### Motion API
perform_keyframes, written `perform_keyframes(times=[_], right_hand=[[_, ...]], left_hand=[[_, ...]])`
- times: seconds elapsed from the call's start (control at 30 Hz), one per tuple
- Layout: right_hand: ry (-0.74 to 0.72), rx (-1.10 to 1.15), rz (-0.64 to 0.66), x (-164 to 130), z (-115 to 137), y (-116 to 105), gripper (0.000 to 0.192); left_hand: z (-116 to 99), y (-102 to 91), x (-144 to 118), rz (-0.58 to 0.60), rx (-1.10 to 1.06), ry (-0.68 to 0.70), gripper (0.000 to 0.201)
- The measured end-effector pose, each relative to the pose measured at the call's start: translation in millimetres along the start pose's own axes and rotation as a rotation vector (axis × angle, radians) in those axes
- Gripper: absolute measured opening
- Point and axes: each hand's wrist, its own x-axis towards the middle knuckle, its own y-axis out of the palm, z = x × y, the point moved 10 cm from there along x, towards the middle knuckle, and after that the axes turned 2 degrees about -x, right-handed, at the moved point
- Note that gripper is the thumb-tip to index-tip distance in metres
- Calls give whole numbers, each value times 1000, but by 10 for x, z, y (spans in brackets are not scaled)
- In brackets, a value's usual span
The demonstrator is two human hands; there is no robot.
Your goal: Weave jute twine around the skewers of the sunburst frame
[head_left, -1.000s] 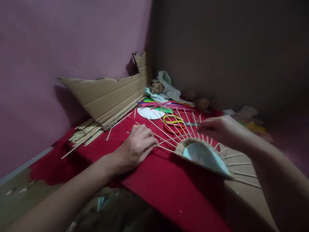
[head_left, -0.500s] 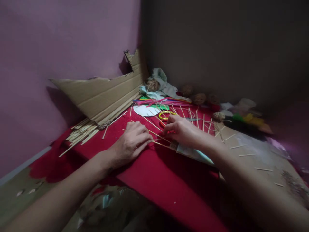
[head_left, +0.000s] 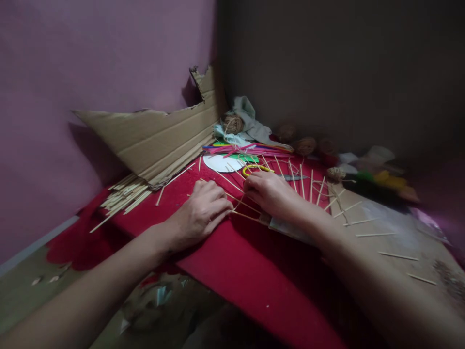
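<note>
Two hands on flat disc (head_left: 290,227), thin sticks (head_left: 232,183) radiating; left (head_left: 201,213) curled pressing; right (head_left: 271,194) pinching sticks.

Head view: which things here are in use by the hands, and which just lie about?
In use: left hand and right hand on the spokes of the disc frame, on the red cloth.

Lying about: cardboard, stick pile, scissors, white disc, twine ball.

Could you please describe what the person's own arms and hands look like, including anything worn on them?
Both forearms are bare, with no sleeves in view. The left hand and right hand wear no gloves; no rings, watch or bracelets show in the dim light.
</note>
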Motion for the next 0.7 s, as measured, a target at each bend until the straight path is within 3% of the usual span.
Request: perform_keyframes(times=[0.17, 0.43, 0.7], right_hand=[[29, -97, -10, 21, -34, 46, 15], [-52, -245, -45, 62, -10, 173, 23], [38, -55, -38, 51, -156, 179, 21]], left_hand=[[37, 53, -6, 26, 28, -11, 22], [38, 117, -13, 81, 59, -14, 27], [51, 126, -27, 76, 67, -10, 26]])
